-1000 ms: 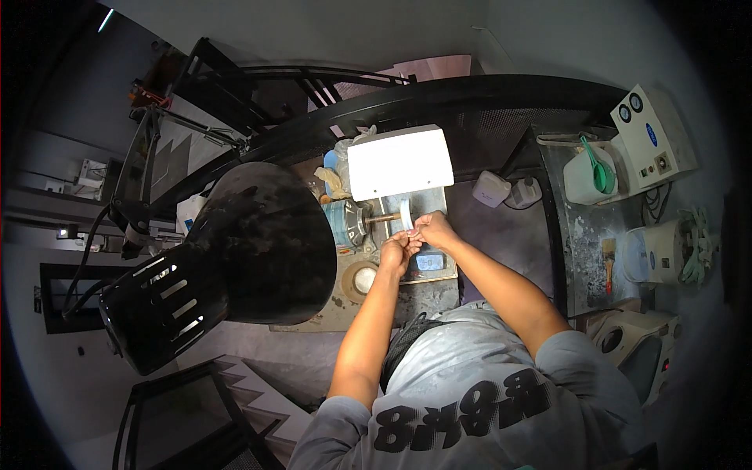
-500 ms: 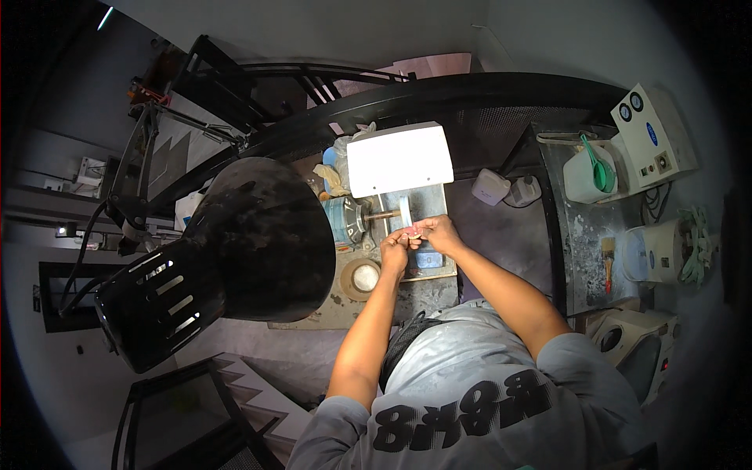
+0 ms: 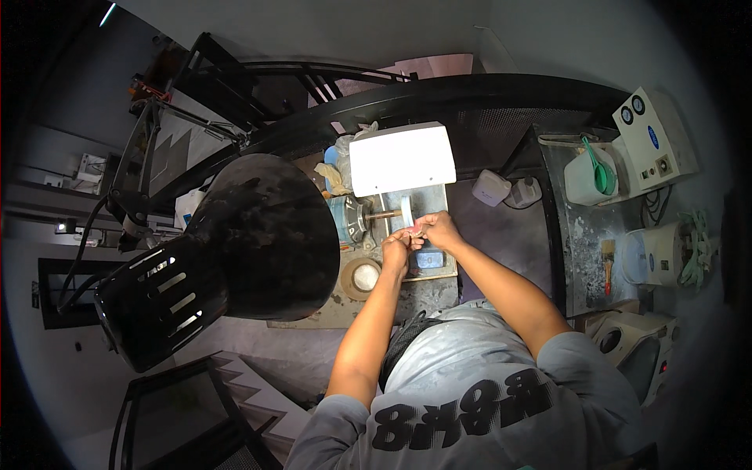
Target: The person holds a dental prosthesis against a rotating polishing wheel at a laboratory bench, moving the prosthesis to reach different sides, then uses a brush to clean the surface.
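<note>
Both hands pinch a small pink piece with a pale edge, which looks like a denture [image 3: 416, 231]. My left hand [image 3: 395, 251] grips it from the left and my right hand [image 3: 439, 230] from the right, fingers closed and nearly meeting. Just beyond the fingertips is a pale polishing wheel [image 3: 406, 210] on the shaft [image 3: 385, 214] of a blue-grey motor [image 3: 345, 218]. The denture is at the wheel's near edge; whether they touch I cannot tell. A white hood [image 3: 403, 160] stands over the tray behind the wheel. The fingers hide much of the denture.
A large black lamp shade [image 3: 262, 235] looms on the left. Beside my left wrist is a brown bowl [image 3: 348, 281] of whitish material. A blue block [image 3: 429, 259] lies in the tray. The right-hand bench holds a brush [image 3: 608, 266], a white tub [image 3: 583, 178] and machines.
Both hands still hold the denture near the wheel, with only a slight shift of the fingers. The whole view has moved a little.
</note>
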Demonstrator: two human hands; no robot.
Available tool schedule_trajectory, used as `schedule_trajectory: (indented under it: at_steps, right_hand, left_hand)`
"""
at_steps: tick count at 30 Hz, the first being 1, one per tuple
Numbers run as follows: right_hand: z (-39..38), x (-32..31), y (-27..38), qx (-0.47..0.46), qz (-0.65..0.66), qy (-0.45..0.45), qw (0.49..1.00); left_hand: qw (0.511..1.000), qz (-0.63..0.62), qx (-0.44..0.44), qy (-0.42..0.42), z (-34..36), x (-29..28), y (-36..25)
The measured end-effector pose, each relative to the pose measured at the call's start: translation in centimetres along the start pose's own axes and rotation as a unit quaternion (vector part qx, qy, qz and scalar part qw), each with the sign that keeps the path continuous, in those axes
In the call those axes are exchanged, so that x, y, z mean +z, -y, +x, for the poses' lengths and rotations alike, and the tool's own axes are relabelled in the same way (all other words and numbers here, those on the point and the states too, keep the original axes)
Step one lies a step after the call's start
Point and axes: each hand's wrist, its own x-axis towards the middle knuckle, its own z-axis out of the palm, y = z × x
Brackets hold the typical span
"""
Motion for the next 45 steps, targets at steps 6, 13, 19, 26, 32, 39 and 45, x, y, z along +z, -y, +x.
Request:
schedule_trajectory:
  at_steps: [6,13,19,26,32,39,45]
  right_hand:
    - [1.4,0.2,1.2,0.071,-0.012,0.012,0.997]
    - [1.3,0.8,2.7,0.131,0.033,-0.014,0.991]
    - [1.7,0.7,2.5,0.128,0.022,-0.015,0.991]
    - [1.3,0.9,3.0,0.137,0.033,-0.036,0.989]
    - [1.2,1.0,3.1,0.134,0.018,-0.043,0.990]
    - [1.5,0.8,2.5,0.136,0.054,-0.022,0.989]
    - [1.3,0.8,2.5,0.140,0.057,-0.014,0.988]
  left_hand:
    - [0.991,-0.101,-0.090,0.010,1.4,-0.8,-0.7]
    - [0.987,-0.095,-0.129,-0.014,2.4,-1.2,-1.1]
    - [0.986,-0.107,-0.130,-0.002,2.9,-1.5,-0.4]
    - [0.986,-0.107,-0.128,-0.004,2.9,-1.6,-0.2]
    - [0.986,-0.112,-0.125,-0.003,2.9,-1.8,-0.1]
    - [0.986,-0.108,-0.126,0.002,3.0,-1.9,-0.1]
    - [0.988,-0.097,-0.121,0.012,2.5,-1.6,-0.5]
